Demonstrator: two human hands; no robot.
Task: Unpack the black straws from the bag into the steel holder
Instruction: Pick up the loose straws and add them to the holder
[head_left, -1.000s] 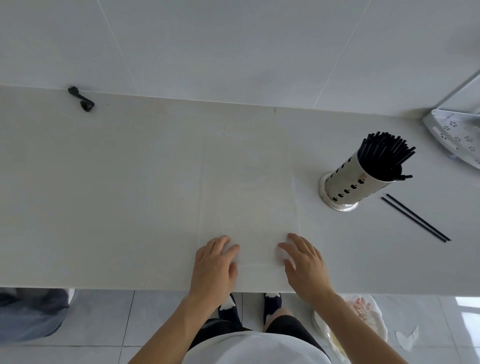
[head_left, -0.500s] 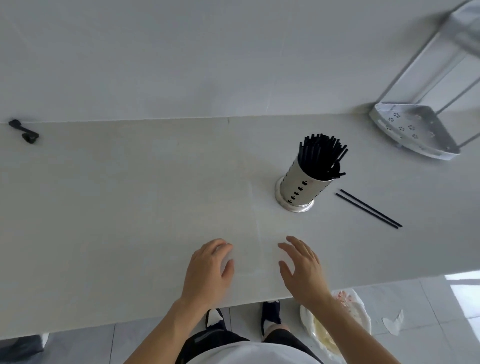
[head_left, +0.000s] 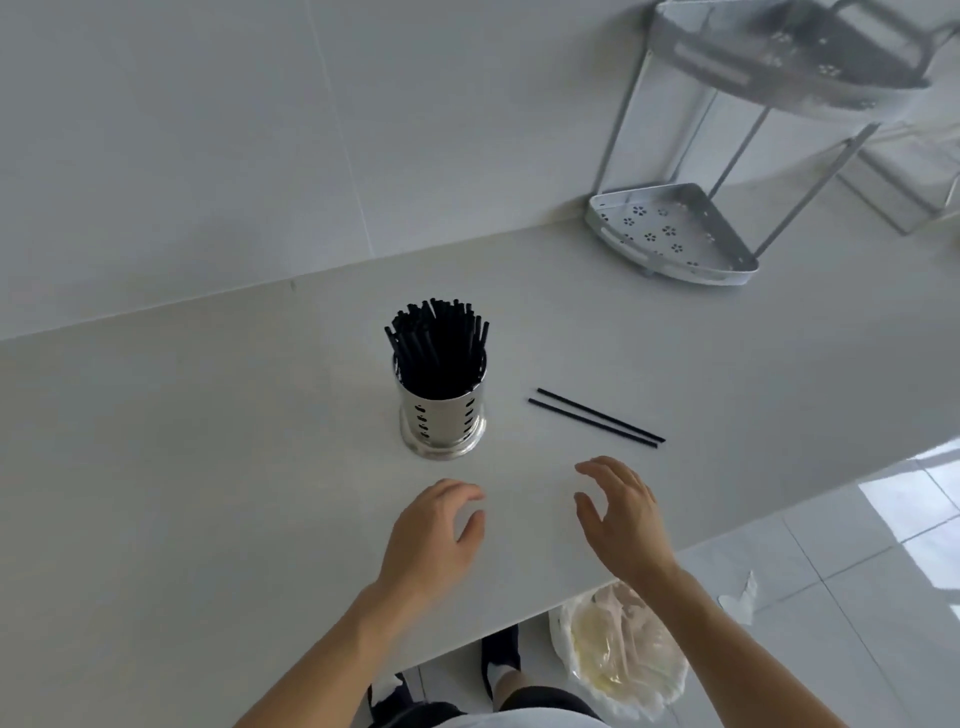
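Note:
A perforated steel holder (head_left: 442, 423) stands upright in the middle of the white counter, packed with a bundle of black straws (head_left: 435, 343). Two loose black straws (head_left: 596, 418) lie side by side on the counter to its right. My left hand (head_left: 434, 535) hovers just in front of the holder, fingers curled and apart, holding nothing. To the right of it my right hand (head_left: 621, 512) is also open and empty, just short of the loose straws. I cannot make out the bag on the counter.
A metal corner rack (head_left: 670, 234) with perforated shelves stands at the back right by the wall. The counter's front edge (head_left: 675, 545) runs diagonally under my right wrist. Below it on the tiled floor sits a plastic bag (head_left: 618, 657) of rubbish.
The view has swung right, so the holder now sits centre frame. Both hands have lifted off the counter and come closer to the holder and the loose straws.

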